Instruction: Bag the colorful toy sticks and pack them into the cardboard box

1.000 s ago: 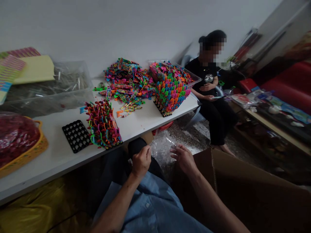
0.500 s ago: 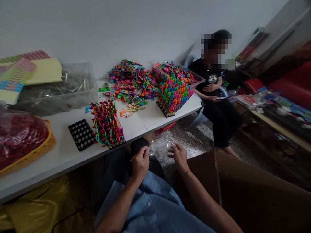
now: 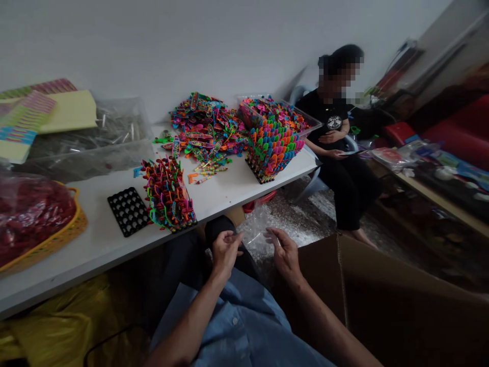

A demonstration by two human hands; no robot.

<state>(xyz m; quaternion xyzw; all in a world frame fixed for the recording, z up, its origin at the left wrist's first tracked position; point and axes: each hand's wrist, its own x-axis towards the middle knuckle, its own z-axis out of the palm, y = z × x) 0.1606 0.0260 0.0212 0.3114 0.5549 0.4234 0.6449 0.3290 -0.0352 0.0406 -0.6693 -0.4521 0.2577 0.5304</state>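
Note:
My left hand (image 3: 225, 250) and my right hand (image 3: 283, 252) are held over my lap, just below the front edge of the white table (image 3: 229, 196). Both pinch the edges of a clear plastic bag (image 3: 255, 229) that hangs crumpled between them. On the table above stand a black holed tray (image 3: 129, 211) and a rack of colourful small toys (image 3: 168, 196).
A heap of colourful toys (image 3: 206, 127) and a second filled rack (image 3: 272, 148) lie further along the table. An orange basket of red pieces (image 3: 34, 219) sits at the left. A large cardboard box (image 3: 385, 306) is at my right. A person in black sits on a chair (image 3: 340, 148) beyond the table.
My hands have come a little closer together and the bag has bunched up between them. The view barely shifted.

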